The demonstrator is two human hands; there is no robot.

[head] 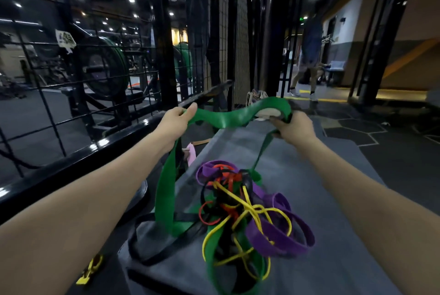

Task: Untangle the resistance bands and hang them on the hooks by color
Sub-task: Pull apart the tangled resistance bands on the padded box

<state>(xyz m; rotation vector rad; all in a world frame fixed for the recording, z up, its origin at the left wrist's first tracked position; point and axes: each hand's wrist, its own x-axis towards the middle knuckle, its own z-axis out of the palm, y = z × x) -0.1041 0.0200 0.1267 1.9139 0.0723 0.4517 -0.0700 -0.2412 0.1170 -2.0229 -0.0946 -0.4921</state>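
A wide green resistance band [228, 119] stretches between both my hands above a grey padded bench [321, 235]. My left hand [177, 123] pinches its left end, and my right hand [294, 128] grips its right end. From each hand the green band hangs down into a tangled pile [245, 209] on the bench. That pile mixes purple bands [281, 235], yellow bands [252, 213], red bands [226, 174], black bands and more green. No hooks can be made out.
A black wire-mesh fence with a thick black rail [71, 168] runs along the left. Weight machines stand behind it. A pink item [191, 154] lies beside the bench. A person [307, 56] walks in the corridor at the back right. Dark hexagon floor mats lie at right.
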